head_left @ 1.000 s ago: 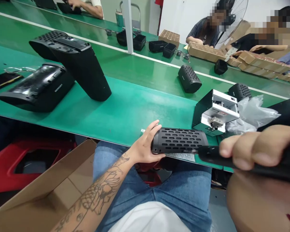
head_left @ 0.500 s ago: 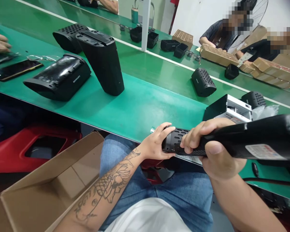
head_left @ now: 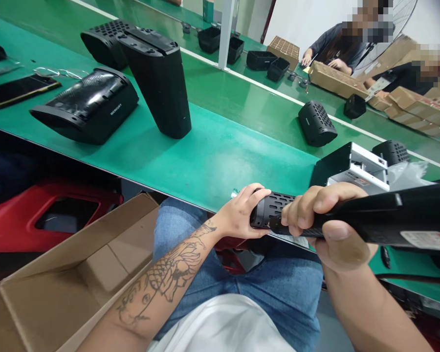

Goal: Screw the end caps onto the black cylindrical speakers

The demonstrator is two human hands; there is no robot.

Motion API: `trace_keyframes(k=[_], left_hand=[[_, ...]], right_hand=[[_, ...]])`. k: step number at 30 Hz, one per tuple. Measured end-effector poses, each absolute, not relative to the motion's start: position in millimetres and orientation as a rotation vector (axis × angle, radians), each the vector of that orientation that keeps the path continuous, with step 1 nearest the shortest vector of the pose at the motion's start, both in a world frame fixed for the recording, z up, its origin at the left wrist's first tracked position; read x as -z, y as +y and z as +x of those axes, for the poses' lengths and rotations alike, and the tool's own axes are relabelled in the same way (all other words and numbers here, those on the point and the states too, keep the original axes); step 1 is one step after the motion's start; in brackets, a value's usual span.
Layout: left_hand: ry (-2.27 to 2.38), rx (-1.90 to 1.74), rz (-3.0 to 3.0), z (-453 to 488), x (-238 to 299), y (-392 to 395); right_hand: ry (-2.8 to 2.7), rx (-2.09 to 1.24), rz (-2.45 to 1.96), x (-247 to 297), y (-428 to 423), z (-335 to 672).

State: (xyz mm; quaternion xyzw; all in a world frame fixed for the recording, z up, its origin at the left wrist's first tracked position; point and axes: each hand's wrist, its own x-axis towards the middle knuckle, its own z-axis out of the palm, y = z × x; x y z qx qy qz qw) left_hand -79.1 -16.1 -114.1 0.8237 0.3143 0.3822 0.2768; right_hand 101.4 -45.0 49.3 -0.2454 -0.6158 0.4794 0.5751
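My left hand (head_left: 244, 212) is wrapped round the end of a black slotted housing (head_left: 276, 201) at the table's near edge. In my right hand (head_left: 332, 220) is a thick black electric screwdriver (head_left: 385, 215) with a white label, its body pointing off to the right. The screwdriver's front end lies against the near side of the housing, close to my left fingers; its very tip is hard to make out. A small clear-green scrap (head_left: 235, 192) lies just beyond my left hand.
Black housings (head_left: 88, 105) and a tall upright one (head_left: 161, 88) stand on the green table (head_left: 212, 151) at left, near a phone (head_left: 22, 90). A black-and-silver box (head_left: 352, 168) sits at right. A cardboard box (head_left: 77, 269) is below left. Co-workers sit across the belt.
The view has shifted slightly. My right hand and the screwdriver appear a little farther right, while my left hand keeps its hold on the housing. The other person's hand at far left is gone.
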Motion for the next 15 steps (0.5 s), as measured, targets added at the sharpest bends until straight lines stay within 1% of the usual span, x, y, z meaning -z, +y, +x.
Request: trace_keyframes(k=[8, 15], left_hand=[[0.840, -1.009, 2.186, -79.7, 112.1, -17.1], [0.853, -0.991, 2.190, -80.1, 113.4, -16.6]], right_hand=[[-1.529, -1.177, -0.461, -48.0, -39.5, 102.2], [-1.578, -1.172, -0.449, -42.7, -35.8, 95.8]])
